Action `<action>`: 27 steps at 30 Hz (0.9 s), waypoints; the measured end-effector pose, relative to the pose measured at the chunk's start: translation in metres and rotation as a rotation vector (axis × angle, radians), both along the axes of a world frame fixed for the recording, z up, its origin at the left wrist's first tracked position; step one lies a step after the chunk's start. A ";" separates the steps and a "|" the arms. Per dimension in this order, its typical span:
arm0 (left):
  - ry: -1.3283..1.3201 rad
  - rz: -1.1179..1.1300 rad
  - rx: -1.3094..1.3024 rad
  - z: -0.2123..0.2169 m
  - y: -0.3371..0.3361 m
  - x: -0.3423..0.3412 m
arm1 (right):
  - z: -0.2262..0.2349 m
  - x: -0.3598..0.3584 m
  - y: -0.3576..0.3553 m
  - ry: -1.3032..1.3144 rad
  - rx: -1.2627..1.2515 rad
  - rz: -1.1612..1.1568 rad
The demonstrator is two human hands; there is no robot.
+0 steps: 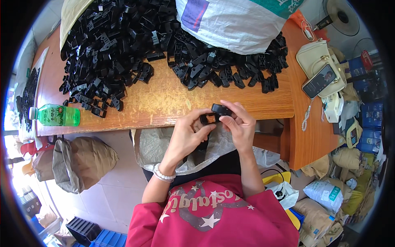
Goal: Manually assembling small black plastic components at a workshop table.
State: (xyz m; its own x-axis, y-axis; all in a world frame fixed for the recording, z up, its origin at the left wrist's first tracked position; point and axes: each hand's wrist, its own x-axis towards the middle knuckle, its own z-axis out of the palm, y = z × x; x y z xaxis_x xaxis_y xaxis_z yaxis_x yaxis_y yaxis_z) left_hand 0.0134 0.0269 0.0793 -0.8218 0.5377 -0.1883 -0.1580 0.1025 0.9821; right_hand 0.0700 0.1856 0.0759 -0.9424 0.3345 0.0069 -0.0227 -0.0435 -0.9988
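Note:
Just over the table's front edge, my left hand (186, 135) pinches a small black plastic housing (204, 119) with a hollow, through which a brownish colour shows. My right hand (240, 126) grips a second black plastic piece (221, 109) between thumb and fingers, right against the upper side of the first. Whether the two are joined I cannot tell. Beyond my hands lies a large heap of similar black plastic parts (111, 45), and more of them (201, 68) spread toward the right. An open pale woven sack (154, 150) hangs over my lap below.
The wooden table (164, 92) bears a green drink bottle (59, 115) at its left edge and a full white woven sack (234, 29) at the back. To the right, a phone (319, 80) leans on a cream handbag (308, 55). Brown sacks (92, 162) stand on the floor at left.

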 end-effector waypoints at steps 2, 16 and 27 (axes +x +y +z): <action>0.000 -0.002 -0.026 0.002 -0.002 0.002 | -0.003 -0.001 -0.002 0.223 0.129 0.017; -0.162 0.006 0.149 0.019 -0.016 0.008 | 0.000 0.008 -0.019 0.401 0.399 0.015; 0.435 0.116 -0.001 0.017 -0.020 0.020 | -0.003 0.008 -0.028 0.211 0.200 0.034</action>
State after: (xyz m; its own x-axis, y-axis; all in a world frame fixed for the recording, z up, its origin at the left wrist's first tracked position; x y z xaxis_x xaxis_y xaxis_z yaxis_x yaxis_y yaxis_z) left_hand 0.0331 0.0073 0.0958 -0.8796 0.4372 0.1874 0.2590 0.1098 0.9596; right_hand 0.0778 0.1578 0.0734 -0.9237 0.2747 0.2670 -0.2332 0.1499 -0.9608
